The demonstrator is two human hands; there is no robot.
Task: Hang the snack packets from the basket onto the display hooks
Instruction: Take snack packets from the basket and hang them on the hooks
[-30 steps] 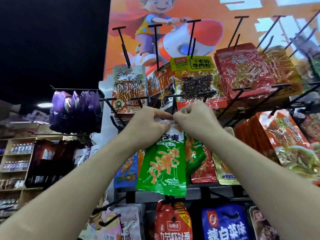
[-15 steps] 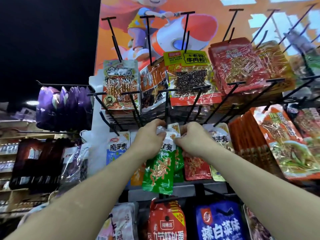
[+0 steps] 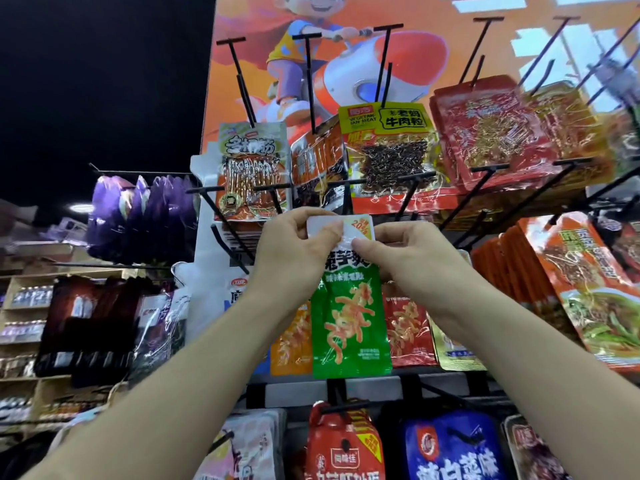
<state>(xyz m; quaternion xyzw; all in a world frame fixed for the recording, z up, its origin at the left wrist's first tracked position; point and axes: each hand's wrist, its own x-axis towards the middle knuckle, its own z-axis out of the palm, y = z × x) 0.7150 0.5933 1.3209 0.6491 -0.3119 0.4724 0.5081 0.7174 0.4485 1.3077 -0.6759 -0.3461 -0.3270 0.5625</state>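
1. In front of the middle row of the snack rack, both bare forearms reach up and inward from the lower corners of the view, and the hands meet at the centre, close together and nearly touching.
2. The left hand [image 3: 294,251] is curled, with its thumb on the front and its fingers behind the white header of a green snack packet [image 3: 349,323], pinching the header's left side.
3. The right hand [image 3: 412,258] is curled the same way. Its thumb presses on the front of the header at its right side and its fingers are tucked behind.
4. The green snack packet hangs straight down from this two-handed grip, upright, with its printed face towards the camera. Its header sits just below the tip of a black display hook [image 3: 347,195]. Whether the hook passes through the header cannot be told, because the thumbs cover that part.
5. Just behind the packet, an orange packet [image 3: 292,341] hangs to its left, a red packet [image 3: 408,330] to its right, and a gold packet [image 3: 450,348] further right.
6. Above the hands, the upper row holds a yellow-topped packet [image 3: 388,147] and a stack of red packets [image 3: 485,133]. Bare black T-ended hooks stick out over them in front of an orange cartoon poster [image 3: 433,57].
7. Below, a red-orange bag [image 3: 346,448] and a blue bag [image 3: 453,448] hang on the bottom row.
8. Well to the left, purple packets [image 3: 138,216] hang on a rail above dark packets and wooden shelves [image 3: 24,306].
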